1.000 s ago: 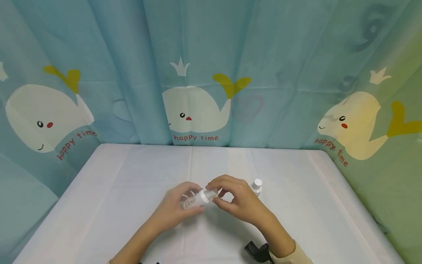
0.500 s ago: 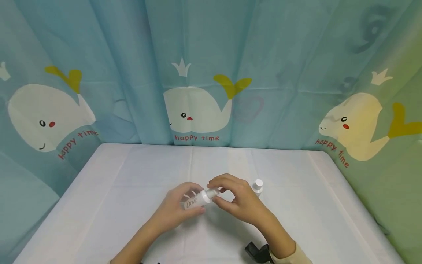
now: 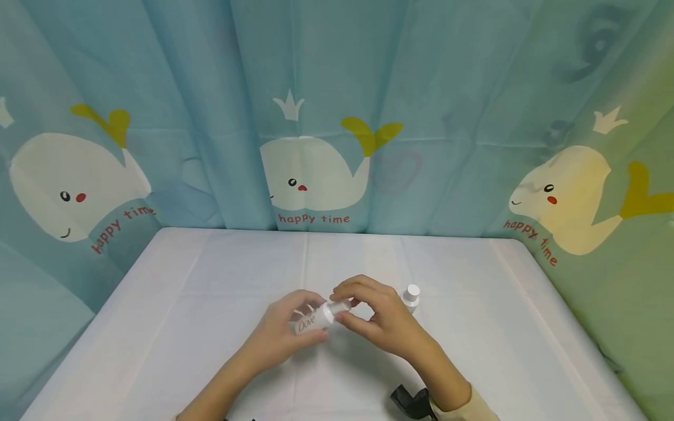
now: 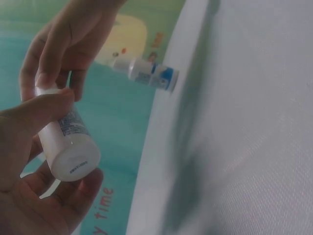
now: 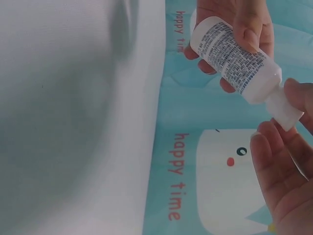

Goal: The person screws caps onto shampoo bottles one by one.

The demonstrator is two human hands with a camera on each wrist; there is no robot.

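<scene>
My left hand [image 3: 279, 327] grips a small white Dove bottle [image 3: 312, 321] around its body, above the table. The bottle leans, with its cap end up and to the right. At that end my right hand [image 3: 376, 310] pinches the whitish cap [image 5: 283, 108] between thumb and fingers. Dense dark print covers the side of the bottle [image 5: 232, 58] facing the right wrist camera, and its round base [image 4: 76, 159] faces the left wrist camera. A second white bottle [image 3: 411, 297] with a white cap stands upright on the table just behind my right hand, which partly hides it.
A white cloth covers the table [image 3: 221, 275]. Behind and around it hangs a blue-green curtain [image 3: 210, 117] with whale prints. A black strap or mount [image 3: 413, 402] sits at the right wrist. Blue marking shows on the second bottle [image 4: 152, 74] in the left wrist view.
The held bottle has shifted slightly to the right, and its Dove lettering has turned a little. My right fingers have moved slightly at the cap. The standing bottle stays in place.
</scene>
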